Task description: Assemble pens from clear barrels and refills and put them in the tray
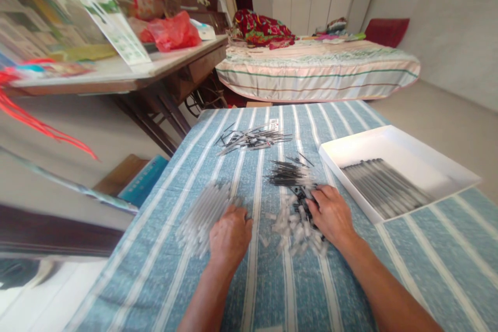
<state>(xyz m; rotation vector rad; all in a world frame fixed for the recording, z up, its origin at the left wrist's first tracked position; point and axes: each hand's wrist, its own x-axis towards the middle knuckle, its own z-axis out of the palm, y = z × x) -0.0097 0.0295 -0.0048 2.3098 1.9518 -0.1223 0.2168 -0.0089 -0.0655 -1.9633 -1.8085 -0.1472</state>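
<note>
My left hand [231,236] is closed at the right edge of a heap of translucent pen barrels [204,218]. Its curled fingers hide whatever is in them. My right hand [332,216] has its bent fingers among small black pen parts [300,198], and what they pinch is too small to make out. Loose whitish pen caps [295,228] lie in a pile just left of that hand and below it. Beyond them is a bundle of thin dark refills [287,172]. A white box [424,158] to the right holds a row of dark-filled pens [383,187].
Farther back on the striped cloth [268,280] lies a scattered pile of dark and grey refills [252,138]. A cluttered desk [155,72] stands at the left, with a red plastic bag [175,31]. Behind the table is a bed [319,70].
</note>
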